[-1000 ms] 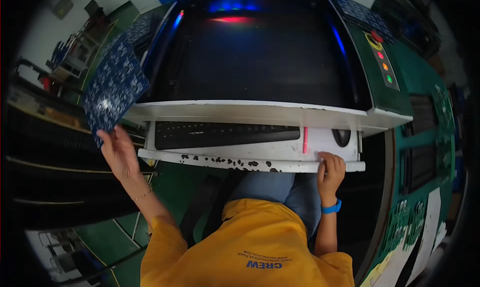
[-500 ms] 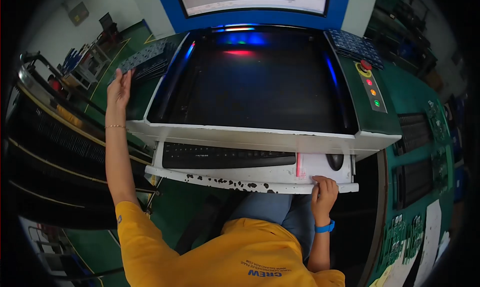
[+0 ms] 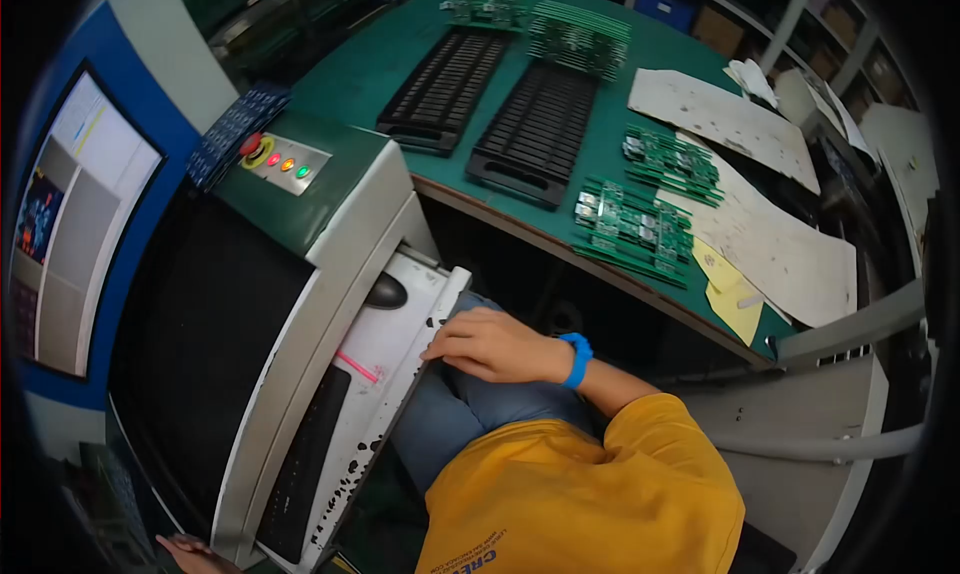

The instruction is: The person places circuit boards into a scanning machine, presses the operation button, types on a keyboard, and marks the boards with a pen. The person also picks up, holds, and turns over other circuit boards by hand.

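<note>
My right hand (image 3: 495,344) rests with loosely bent fingers on the chipped white edge of a pull-out keyboard tray (image 3: 405,384); nothing shows in it. On the tray are a black keyboard (image 3: 305,464) and a black mouse (image 3: 386,292). At the bottom left, my left hand (image 3: 195,554) is partly cut off by the frame, its visible fingers stretched out beside the machine. Near it, a stack of dark circuit boards (image 3: 115,499) lies dim at the machine's far side. Whether the left fingers touch anything I cannot tell.
A machine panel has a red emergency button (image 3: 251,145) and lit buttons (image 3: 288,164), next to blue circuit boards (image 3: 235,134). The green table (image 3: 340,89) holds black slotted racks (image 3: 530,129), green circuit boards (image 3: 640,224) and cardboard sheets (image 3: 725,124). A monitor (image 3: 85,224) stands left.
The view has swung to the right, bringing the green table into full sight. My left hand has come away from the top of the dark board stack. My right hand stays at the tray edge.
</note>
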`<state>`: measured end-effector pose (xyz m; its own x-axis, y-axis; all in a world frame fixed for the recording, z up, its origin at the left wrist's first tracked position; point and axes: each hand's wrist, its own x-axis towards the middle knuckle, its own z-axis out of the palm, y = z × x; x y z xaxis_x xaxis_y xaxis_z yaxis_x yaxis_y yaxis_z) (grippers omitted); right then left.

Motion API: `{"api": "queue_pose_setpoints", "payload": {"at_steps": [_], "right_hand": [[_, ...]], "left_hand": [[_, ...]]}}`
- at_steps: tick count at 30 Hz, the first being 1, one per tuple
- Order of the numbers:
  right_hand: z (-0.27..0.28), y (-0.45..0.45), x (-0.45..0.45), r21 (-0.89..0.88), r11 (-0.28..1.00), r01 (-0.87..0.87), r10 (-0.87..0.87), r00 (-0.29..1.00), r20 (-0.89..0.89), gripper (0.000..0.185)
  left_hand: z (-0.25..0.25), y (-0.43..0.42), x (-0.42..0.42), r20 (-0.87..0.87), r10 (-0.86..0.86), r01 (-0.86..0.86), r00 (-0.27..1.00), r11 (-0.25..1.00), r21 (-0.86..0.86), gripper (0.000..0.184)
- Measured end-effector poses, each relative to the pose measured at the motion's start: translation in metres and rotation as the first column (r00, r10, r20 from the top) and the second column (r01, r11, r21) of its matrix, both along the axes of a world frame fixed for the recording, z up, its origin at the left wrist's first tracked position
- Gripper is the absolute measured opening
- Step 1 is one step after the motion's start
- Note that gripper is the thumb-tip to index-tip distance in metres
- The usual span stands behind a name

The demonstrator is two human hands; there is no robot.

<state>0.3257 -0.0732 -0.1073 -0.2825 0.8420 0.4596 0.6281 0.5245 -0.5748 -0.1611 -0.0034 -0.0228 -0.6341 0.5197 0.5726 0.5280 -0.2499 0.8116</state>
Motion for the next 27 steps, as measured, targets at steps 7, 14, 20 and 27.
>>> {"api": "queue_pose_setpoints", "payload": {"at_steps": [7, 14, 20, 27], "right_hand": [[0.112, -0.084, 0.124, 0.086, 0.874, 0.479, -0.482, 0.826, 0.294, 0.023], [0.097, -0.113, 0.293, -0.033, 0.611, 0.791, -0.675, 0.542, 0.501, 0.062], [0.091, -0.108, 0.361, -0.337, 0.517, 0.787, -0.592, 0.613, 0.523, 0.089], [0.094, -0.164, 0.452, 0.253, 0.219, 0.942, -0.935, 0.129, 0.330, 0.045]], "left_hand": [[-0.058, -0.005, 0.109, 0.172, -0.748, 0.766, 0.641, 0.606, -0.217, 0.045], [-0.079, -0.025, 0.272, 0.294, -0.929, 0.959, 0.226, 0.159, -0.233, 0.047], [-0.092, -0.032, 0.359, 0.536, -0.832, 0.950, -0.145, -0.268, -0.159, 0.049], [-0.092, -0.026, 0.416, 0.602, -0.757, 0.841, -0.254, -0.480, -0.249, 0.049]]}}
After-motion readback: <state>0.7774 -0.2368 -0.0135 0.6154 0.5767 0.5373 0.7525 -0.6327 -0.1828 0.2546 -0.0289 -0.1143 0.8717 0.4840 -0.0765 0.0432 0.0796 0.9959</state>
